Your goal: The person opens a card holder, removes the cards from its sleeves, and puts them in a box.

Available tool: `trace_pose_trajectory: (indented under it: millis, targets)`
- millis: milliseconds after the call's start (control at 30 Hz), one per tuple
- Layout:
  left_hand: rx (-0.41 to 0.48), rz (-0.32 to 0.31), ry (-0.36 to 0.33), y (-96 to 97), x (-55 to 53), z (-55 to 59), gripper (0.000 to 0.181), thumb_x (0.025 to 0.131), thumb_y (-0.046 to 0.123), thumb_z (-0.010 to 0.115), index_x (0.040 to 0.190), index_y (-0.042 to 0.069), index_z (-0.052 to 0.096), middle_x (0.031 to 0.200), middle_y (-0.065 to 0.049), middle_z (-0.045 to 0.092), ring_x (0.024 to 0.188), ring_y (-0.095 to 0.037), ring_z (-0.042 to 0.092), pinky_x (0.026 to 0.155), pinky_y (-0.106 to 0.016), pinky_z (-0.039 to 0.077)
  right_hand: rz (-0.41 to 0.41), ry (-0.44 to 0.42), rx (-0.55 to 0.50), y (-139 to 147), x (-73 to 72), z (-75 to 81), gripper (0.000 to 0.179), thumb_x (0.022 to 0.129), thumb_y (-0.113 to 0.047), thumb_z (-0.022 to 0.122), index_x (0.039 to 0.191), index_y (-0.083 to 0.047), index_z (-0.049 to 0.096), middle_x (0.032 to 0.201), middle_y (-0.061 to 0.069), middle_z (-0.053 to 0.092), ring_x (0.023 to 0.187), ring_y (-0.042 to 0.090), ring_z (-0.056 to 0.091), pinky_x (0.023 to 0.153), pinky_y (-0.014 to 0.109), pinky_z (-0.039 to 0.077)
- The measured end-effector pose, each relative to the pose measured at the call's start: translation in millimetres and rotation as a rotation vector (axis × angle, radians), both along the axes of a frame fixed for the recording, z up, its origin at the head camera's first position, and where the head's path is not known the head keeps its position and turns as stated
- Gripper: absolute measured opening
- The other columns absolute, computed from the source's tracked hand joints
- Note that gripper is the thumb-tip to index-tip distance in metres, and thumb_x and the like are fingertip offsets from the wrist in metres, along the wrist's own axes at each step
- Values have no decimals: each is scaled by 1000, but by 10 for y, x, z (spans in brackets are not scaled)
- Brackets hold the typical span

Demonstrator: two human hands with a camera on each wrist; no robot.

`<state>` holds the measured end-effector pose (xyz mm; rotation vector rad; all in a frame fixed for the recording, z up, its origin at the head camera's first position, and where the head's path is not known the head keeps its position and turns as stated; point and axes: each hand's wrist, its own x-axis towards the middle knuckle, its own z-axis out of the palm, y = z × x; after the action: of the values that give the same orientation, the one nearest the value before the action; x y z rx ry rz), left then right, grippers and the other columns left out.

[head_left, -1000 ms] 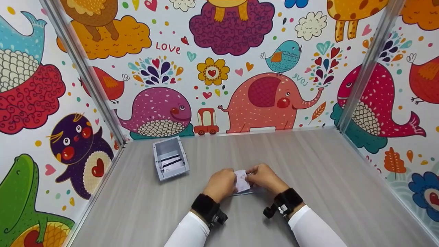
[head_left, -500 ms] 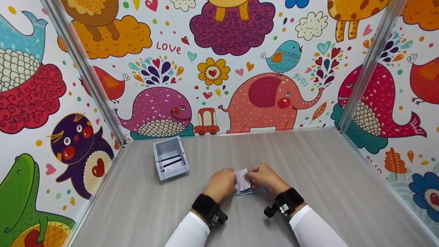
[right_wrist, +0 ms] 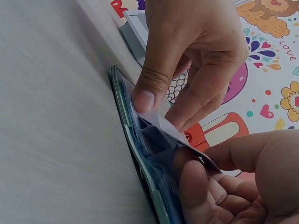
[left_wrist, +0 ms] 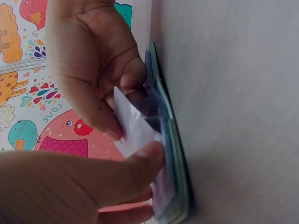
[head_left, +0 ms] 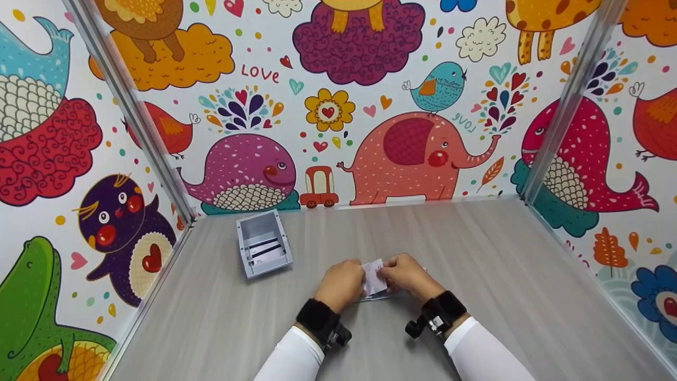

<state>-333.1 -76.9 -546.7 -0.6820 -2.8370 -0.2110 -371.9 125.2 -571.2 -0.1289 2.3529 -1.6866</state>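
Observation:
A pale pinkish card or folded paper (head_left: 374, 278) sits between both hands, low over the middle of the table. My left hand (head_left: 341, 283) grips its left side, the thumb (left_wrist: 152, 156) pressing it near the edge of a clear plastic sleeve. On the other side my right hand (head_left: 410, 275) pinches the raised corner, with fingers reaching behind the paper (right_wrist: 205, 158). Under them lies a thin, green-edged holder (left_wrist: 175, 144) with clear bluish sleeves, close along the tabletop. The hands hide most of the holder in the head view.
A grey open box (head_left: 243, 246) stands at the back left, with whitish pieces and dark bands inside. Walls with cartoon prints (head_left: 328, 79) and metal corner posts enclose the table (head_left: 476, 254). Both wrists wear black straps (head_left: 317, 317) with small devices.
The paper's upper right corner has risen slightly, and the sheet is bent a little more. Both hands stay in nearly the same place, with small shifts of the right fingers.

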Motion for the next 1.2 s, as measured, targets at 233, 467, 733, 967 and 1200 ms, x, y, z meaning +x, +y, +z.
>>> trace_pose_trajectory:
  millis: [233, 467, 733, 967, 1200]
  targets:
    - [20, -31, 13, -34, -91, -132, 12, 85, 16, 93, 86, 10, 83, 88, -5, 74, 78, -27, 73, 74, -44, 63, -73, 57, 74, 76, -46, 55, 13, 88, -5, 71, 75, -4, 73, 59, -8, 52, 51, 8, 50, 50, 21, 45]
    - [-8, -20, -38, -18, -36, -12, 13, 83, 14, 94, 89, 8, 84, 88, -4, 71, 77, -23, 69, 73, -41, 61, -153, 94, 142, 171, -99, 106, 19, 91, -7, 70, 72, -9, 67, 63, -5, 53, 51, 8, 47, 48, 22, 40]
    - [10, -15, -88, -46, -73, 31, 20, 89, 22, 96, 100, 8, 87, 95, -2, 74, 85, -21, 74, 80, -39, 63, -149, 96, 69, 157, -124, 146, 9, 102, -10, 71, 96, -4, 74, 75, -2, 61, 61, 11, 58, 53, 24, 49]
    - [77, 32, -86, -93, -130, 86, 15, 97, 19, 90, 108, 8, 88, 102, -4, 78, 96, -24, 78, 88, -41, 65, -111, 155, -26, 121, -125, 130, 6, 104, -3, 72, 106, 3, 76, 87, 3, 76, 74, 13, 71, 63, 28, 62]
    - [207, 85, -23, -99, -167, 163, 13, 106, 12, 78, 112, 5, 86, 102, -9, 78, 100, -29, 79, 92, -46, 66, -46, 199, -82, 130, -115, 128, 10, 106, -2, 73, 111, 7, 74, 94, 10, 82, 75, 14, 75, 68, 29, 65]
